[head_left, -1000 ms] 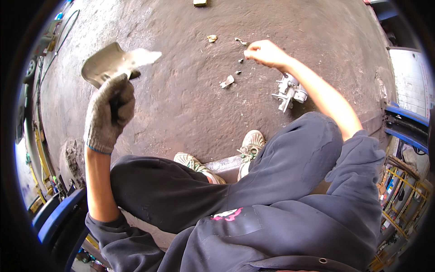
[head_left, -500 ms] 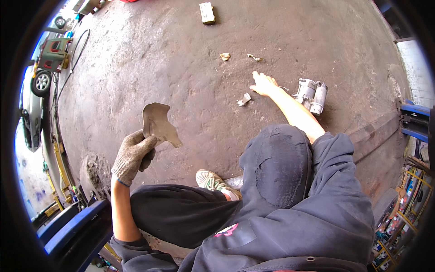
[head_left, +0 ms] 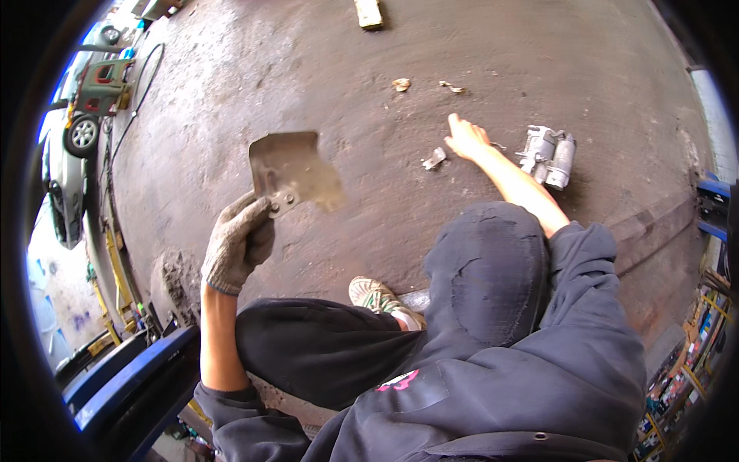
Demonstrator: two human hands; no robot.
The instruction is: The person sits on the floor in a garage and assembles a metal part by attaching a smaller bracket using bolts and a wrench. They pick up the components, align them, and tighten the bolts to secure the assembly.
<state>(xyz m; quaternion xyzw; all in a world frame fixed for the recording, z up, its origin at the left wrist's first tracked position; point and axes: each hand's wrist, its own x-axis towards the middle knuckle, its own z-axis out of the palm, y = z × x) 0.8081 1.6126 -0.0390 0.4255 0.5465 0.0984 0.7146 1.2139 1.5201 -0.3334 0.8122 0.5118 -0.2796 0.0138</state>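
My left hand (head_left: 240, 242), in a knitted work glove, pinches a bent sheet-metal shield (head_left: 285, 158) by its lower corner. Small holes show near the gloved thumb, and the plate's right edge is smeared by motion. Bare and stretched out over the floor, my right hand (head_left: 466, 140) is open with its index finger extended and nothing in it. A small crumpled metallic piece (head_left: 434, 159) lies just below its fingers. To the right of that wrist rests a grey starter motor (head_left: 548, 156), two cylinders side by side.
Two small scraps, one tan (head_left: 401, 84) and one thin (head_left: 453, 87), lie beyond my right hand on the stained floor (head_left: 354, 239). A pale block-shaped box (head_left: 369, 14) sits farther off. Blue lift arms (head_left: 138, 377) flank me; a car (head_left: 68, 165) stands at far left.
My left hand has raised and turned the metal shield, so its broad face and holes show more. My right hand stays over the same floor area; the whole view has shifted slightly.
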